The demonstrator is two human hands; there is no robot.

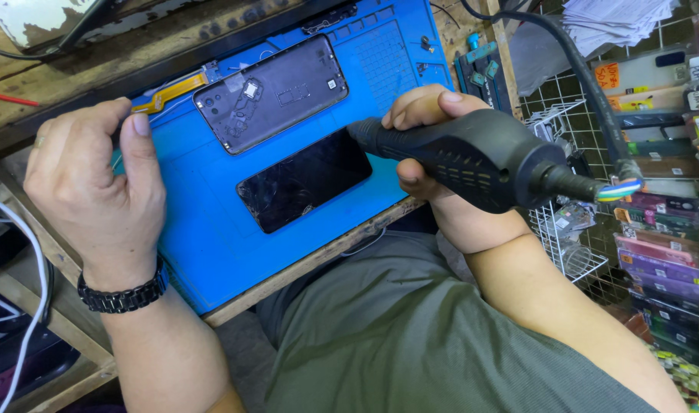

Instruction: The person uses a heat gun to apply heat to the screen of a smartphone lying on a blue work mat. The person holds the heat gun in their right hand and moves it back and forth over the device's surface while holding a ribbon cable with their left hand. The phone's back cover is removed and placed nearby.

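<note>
Plainly, these are the relations that matter:

Tool: black hot-air handle (472, 157), gripped in the right hand (422, 145); its narrow nozzle end points toward 9 o'clock, just over the right edge of the dark phone screen.
Tool axis: long axis runs roughly from 3 o'clock, slightly low, where the thick cable (586, 84) leaves the handle, to 9 o'clock at the nozzle.
Right-hand fingers: wrapped closed around the front of the handle, thumb on top, knuckles toward the mat.
Dark phone screen (303, 180): lies flat on the blue work mat (204, 229), at 9 o'clock from the right hand and just beside the nozzle; its long axis tilts from 8 o'clock up to 2 o'clock.
Opened phone back (271, 93): on the same mat, at 11 o'clock from the screen, parallel to it and a little apart.
Nearer hand: the right hand is just beside the screen; the left is well apart from it, at about 9 o'clock.
Left hand (93, 183): loosely curled at the mat's left edge, thumb and forefinger pinched on something thin; I cannot tell what it is.
Left wrist: black bracelet (124, 294), forearm coming in from 6 o'clock.
Yellow flex ribbon (168, 92): on the mat's upper left, at 1 o'clock from the left hand.
Right forearm: enters from 5 o'clock, bent across the green shirt.
</note>
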